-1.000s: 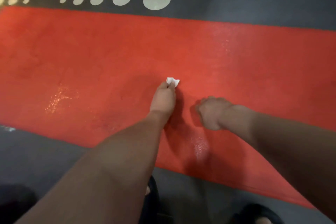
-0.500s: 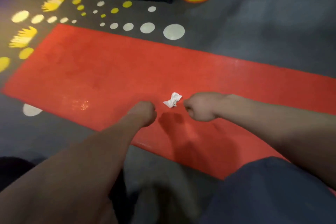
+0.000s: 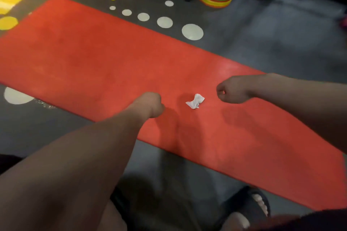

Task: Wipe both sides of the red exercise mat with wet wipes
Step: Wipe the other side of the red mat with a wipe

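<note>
Red exercise mat (image 3: 90, 58): lies flat on the grey floor (image 3: 272, 39) in front of you.
Wet wipe (image 3: 195, 101): white, crumpled, on the mat between your hands, touching neither.
Your left hand (image 3: 151, 105): fingers curled into a fist, gripping nothing.
Your right hand (image 3: 231, 90): fingers curled in, nothing visible in them.

Wipe (image 3: 195, 101) lies on red mat (image 3: 93, 58) between fisted left hand (image 3: 152, 105) and right hand (image 3: 231, 90).

wipe (image 3: 195, 101) on mat (image 3: 93, 65) | between hands: left (image 3: 152, 105), right (image 3: 231, 90) | mat on floor (image 3: 272, 39)
</note>
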A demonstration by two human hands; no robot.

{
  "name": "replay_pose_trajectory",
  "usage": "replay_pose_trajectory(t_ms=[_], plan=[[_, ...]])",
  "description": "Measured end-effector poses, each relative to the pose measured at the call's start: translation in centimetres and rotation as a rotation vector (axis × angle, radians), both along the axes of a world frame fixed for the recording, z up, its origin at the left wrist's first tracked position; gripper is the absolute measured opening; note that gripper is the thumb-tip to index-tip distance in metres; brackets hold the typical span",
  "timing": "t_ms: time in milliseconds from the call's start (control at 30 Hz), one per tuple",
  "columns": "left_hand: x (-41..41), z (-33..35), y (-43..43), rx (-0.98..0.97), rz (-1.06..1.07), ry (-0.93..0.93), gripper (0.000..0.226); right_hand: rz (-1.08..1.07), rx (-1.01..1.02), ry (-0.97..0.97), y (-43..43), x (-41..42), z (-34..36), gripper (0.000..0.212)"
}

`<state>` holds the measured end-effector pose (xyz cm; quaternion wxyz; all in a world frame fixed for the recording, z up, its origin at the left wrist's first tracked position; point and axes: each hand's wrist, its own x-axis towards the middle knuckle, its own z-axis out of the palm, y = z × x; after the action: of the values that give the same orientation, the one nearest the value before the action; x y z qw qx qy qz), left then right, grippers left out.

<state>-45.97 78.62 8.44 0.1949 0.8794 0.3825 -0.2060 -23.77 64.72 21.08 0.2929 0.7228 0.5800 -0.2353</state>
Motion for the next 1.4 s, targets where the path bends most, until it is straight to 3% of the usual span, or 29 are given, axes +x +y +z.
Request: replay_pose_trajectory(t_ms=[200,433,567,700,767,833,900,1000,1200,1333,1400], plan=[[2.4,0.8,3.5,-0.043,0.142,-0.078,0.040,-0.047,0.146,0.015,3.8,-2.7,1.8,0.030],[3.5,-2.1,4.0,-0.059,0.125,-0.079,0.040,-0.091,-0.009,0.130,2.4,-3.4,-5.0,0.014],[1.9,-6.2,4.9,-0.068,0.084,-0.009,0.050,-0.324,0.144,0.225,2.3,-2.9,-12.9,0.023],[0.1,-12.1,6.2,-0.002,0.067,0.045,0.092,-0.697,0.449,0.248,2.9,-1.5,-21.0,0.026],[-0.4,-12.7,6.1,-0.002,0.091,0.048,0.092,-0.793,0.522,0.230,3.5,-1.2,-23.3,0.030],[-0.6,-11.6,5.6,-0.046,0.118,0.038,0.071,-0.832,0.566,0.237,4.0,-0.9,-24.8,0.031],[-0.8,-11.8,5.6,-0.055,0.117,0.017,0.058,-0.784,0.607,0.244,4.5,-0.1,-25.9,0.026],[-1.8,-12.3,6.3,-0.067,0.110,-0.010,0.059,-0.659,0.742,0.239,5.7,2.1,-26.5,0.015],[-4.0,-12.2,5.2,-0.110,0.159,0.004,0.074,-0.643,0.810,0.153,8.2,4.6,-27.5,0.036],[-5.1,-13.1,4.2,-0.122,0.183,0.056,0.094,-0.669,0.946,0.312,8.7,0.8,-28.6,0.034],[-5.1,-13.5,3.9,-0.114,0.189,0.050,0.104,-0.455,0.955,0.458,7.4,-2.2,-29.1,0.033]])
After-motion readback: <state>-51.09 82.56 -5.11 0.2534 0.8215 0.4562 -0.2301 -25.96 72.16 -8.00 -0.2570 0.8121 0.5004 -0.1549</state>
